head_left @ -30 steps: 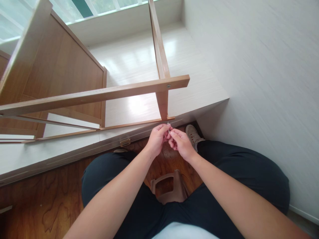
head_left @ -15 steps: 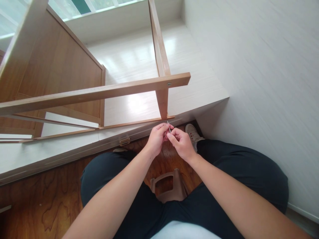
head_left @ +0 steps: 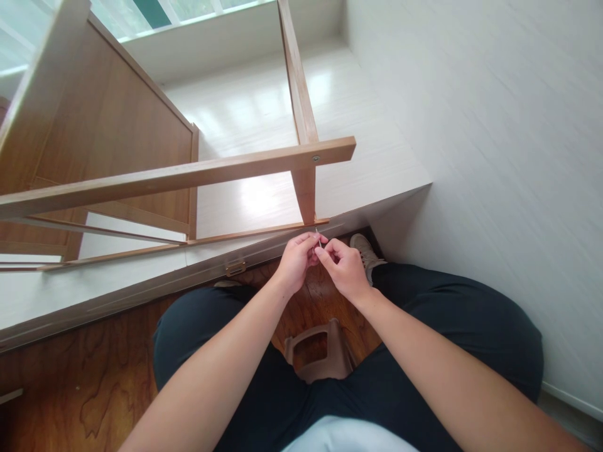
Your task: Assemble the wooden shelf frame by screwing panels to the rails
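Observation:
Both hands meet just in front of the lower rail's right end. My left hand [head_left: 300,260] is closed, its fingertips around a thin metal rod [head_left: 318,236], whose upper end points at the lower wooden rail [head_left: 264,230]. Pinched at the rod's near end are the thumb and fingers of my right hand [head_left: 346,267]. The fingers hide most of the rod. A wooden crosspiece [head_left: 303,198] joins the lower rail to the upper wooden rail [head_left: 226,171]. A round metal screw head [head_left: 316,158] sits in the upper rail near its right end.
A wooden panel [head_left: 127,119] stands at the left on the white ledge [head_left: 245,107]. To the right rises a pale wall [head_left: 494,157]. A brown plastic stool [head_left: 325,367] shows between my legs. A handle [head_left: 235,268] is on the ledge's front.
The wooden frame appears slightly further left in the view. Both hands stay together on the rod, with the right fingers only slightly shifted.

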Demonstrator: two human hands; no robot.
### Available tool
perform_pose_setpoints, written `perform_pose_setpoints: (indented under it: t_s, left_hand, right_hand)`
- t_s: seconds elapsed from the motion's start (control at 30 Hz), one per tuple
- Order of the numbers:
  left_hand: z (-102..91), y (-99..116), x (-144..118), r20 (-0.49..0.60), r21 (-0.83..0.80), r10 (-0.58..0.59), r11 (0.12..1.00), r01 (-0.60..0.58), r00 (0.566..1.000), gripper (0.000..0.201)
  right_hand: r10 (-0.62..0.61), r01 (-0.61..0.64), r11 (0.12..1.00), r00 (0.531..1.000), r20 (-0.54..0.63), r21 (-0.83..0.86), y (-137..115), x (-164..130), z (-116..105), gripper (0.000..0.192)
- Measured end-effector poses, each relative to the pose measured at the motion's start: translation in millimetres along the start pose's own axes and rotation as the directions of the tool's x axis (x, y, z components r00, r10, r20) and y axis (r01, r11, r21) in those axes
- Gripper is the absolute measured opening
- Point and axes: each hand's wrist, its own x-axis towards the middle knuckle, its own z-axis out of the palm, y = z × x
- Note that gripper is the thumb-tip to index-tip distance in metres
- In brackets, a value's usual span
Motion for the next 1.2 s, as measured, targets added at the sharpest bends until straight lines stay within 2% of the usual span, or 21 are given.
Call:
perform_pose_setpoints:
  t_s: [0.27, 0.5, 0.7, 0.83, 0.9, 1.0, 1.1, 1.2]
  left_hand:
    - [0.2, 1, 1, 0.000, 0.004, 0.017, 1.000, -0.017, 1.000, 0.030]
    - [0.0, 1, 2, 0.019, -0.013, 0.040, 0.999, -0.040, 0.999, 0.029]
    - [-3.2, -1, 3, -0.020, 0.002, 0.029, 1.000, -0.029, 0.999, 0.029]
    - [-4.2, 0, 3, -0.033, -0.002, 0.042, 0.999, -0.042, 0.999, 0.034]
    - [-4.8, 0, 4, -0.030, -0.005, 0.045, 0.999, -0.045, 0.999, 0.036]
    - [-5.6, 0, 4, -0.025, -0.003, 0.040, 0.999, -0.040, 0.999, 0.039]
    - [-5.6, 0, 4, -0.035, 0.004, 0.033, 0.999, -0.033, 0.999, 0.040]
    - [-4.8, 1, 3, -0.053, 0.003, 0.031, 1.000, -0.030, 0.998, 0.042]
  right_hand:
    - [-0.005, 0.005, 1.000, 1.000, 0.002, -0.010, -1, 3, -2, 0.032]
    - [-0.026, 0.028, 0.996, 0.999, 0.024, -0.081, -5, 3, -2, 0.035]
    - [-0.034, 0.036, 0.994, 0.999, 0.025, -0.105, -4, 4, -2, 0.027]
    - [-0.017, 0.014, 0.998, 0.999, 0.050, 0.057, 0, 4, 2, 0.028]
    - [0.041, -0.058, 0.975, 0.996, 0.083, 0.216, 1, 3, 6, 0.031]
    - [0.143, -0.210, 0.881, 0.972, 0.184, 0.424, 2, 1, 13, 0.035]
    - [0.191, -0.299, 0.817, 0.947, 0.257, 0.493, 3, 1, 16, 0.037]
    - [0.198, -0.304, 0.811, 0.947, 0.254, 0.501, 3, 1, 16, 0.038]
